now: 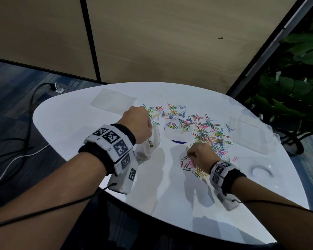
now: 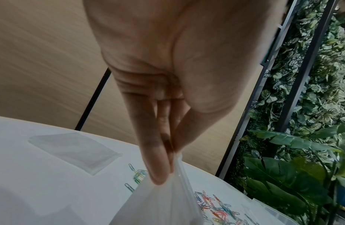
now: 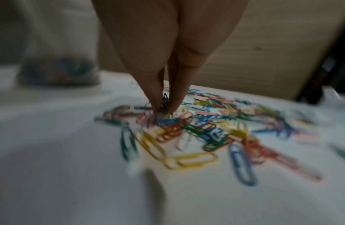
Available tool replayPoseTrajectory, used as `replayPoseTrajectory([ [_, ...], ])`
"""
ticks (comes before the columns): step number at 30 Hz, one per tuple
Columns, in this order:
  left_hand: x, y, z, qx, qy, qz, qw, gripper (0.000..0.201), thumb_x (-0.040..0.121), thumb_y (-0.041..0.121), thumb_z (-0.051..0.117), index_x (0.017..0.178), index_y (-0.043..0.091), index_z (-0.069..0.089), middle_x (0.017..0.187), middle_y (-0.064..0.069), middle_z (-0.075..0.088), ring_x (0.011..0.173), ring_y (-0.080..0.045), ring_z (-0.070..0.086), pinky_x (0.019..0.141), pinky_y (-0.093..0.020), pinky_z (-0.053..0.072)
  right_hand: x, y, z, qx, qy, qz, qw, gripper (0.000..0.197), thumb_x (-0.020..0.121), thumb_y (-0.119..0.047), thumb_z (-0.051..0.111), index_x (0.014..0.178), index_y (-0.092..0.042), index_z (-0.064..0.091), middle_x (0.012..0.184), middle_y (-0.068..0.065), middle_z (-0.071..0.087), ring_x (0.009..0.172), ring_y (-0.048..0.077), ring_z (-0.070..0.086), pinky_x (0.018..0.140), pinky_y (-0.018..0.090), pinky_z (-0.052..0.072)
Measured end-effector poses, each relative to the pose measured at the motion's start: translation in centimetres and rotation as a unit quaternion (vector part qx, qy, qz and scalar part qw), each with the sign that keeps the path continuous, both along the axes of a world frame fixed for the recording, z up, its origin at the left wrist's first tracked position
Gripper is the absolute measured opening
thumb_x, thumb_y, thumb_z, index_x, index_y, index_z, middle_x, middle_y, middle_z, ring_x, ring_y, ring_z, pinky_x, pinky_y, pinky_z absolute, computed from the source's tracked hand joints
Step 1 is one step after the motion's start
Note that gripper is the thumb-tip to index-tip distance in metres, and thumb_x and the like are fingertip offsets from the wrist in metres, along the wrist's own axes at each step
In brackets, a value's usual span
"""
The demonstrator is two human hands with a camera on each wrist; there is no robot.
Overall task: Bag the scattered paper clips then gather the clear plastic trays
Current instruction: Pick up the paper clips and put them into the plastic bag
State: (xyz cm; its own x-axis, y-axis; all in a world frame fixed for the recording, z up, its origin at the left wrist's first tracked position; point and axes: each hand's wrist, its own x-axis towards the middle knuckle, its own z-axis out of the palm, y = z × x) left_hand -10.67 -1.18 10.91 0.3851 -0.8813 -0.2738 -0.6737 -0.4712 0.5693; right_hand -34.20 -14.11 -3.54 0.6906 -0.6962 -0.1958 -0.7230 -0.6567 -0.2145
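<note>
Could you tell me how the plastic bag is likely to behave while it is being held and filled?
The plastic bag, pinched at its top by the left hand, hangs creased, so probably floppy. Clips pooled at its bottom likely steady it; its mouth may sag shut.

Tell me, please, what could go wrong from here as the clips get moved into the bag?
The left hand pinches only the top edge of the plastic bag, so its mouth may sag shut and clips could miss it. The right hand pinches into a tangled heap of paper clips; linked ones may trail and drop on the way across. Clips also lie close to the clear tray near the table edge, where a sweep could knock some off.
</note>
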Motion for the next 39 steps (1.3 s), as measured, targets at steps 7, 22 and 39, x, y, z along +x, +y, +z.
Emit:
replayPoseTrajectory([
  [7,-0.5,-0.3,-0.2,-0.005,0.008,-0.007,1.0,0.021,0.09,0.006,0.057,0.098,0.012,0.075,0.094,-0.007,0.071,0.091,-0.027,0.072,0.086,-0.037,0.06,0.0,-2.9,2.3,0.344,-0.307,-0.391,0.797,0.018,0.078,-0.003,0.077,0.095,0.003,0.075,0.087,0.017,0.076,0.079,0.024,0.074,0.083,0.033,0.06],
  [22,-1.0,-1.0,-0.5,-0.021,0.026,0.024,0.999,0.017,0.082,0.005,0.064,0.077,0.013,0.078,0.081,-0.007,0.074,0.082,-0.027,0.073,0.081,-0.037,0.062,9.3,5.1,8.2,0.426,-0.364,-0.22,0.798,0.025,0.083,0.013,0.057,0.107,0.015,0.066,0.106,0.037,0.065,0.081,0.024,0.062,0.09,0.038,0.057],
  [39,0.2,-0.1,-0.2,-0.013,0.018,0.015,1.0,0.016,0.086,0.005,0.061,0.085,0.015,0.073,0.099,-0.01,0.073,0.091,-0.029,0.072,0.088,-0.038,0.06,1.2,2.5,-0.7,0.097,0.105,0.067,0.987,0.051,0.091,-0.03,0.059,0.137,-0.009,0.049,0.151,0.018,0.036,0.134,0.038,0.043,0.108,0.052,0.04],
])
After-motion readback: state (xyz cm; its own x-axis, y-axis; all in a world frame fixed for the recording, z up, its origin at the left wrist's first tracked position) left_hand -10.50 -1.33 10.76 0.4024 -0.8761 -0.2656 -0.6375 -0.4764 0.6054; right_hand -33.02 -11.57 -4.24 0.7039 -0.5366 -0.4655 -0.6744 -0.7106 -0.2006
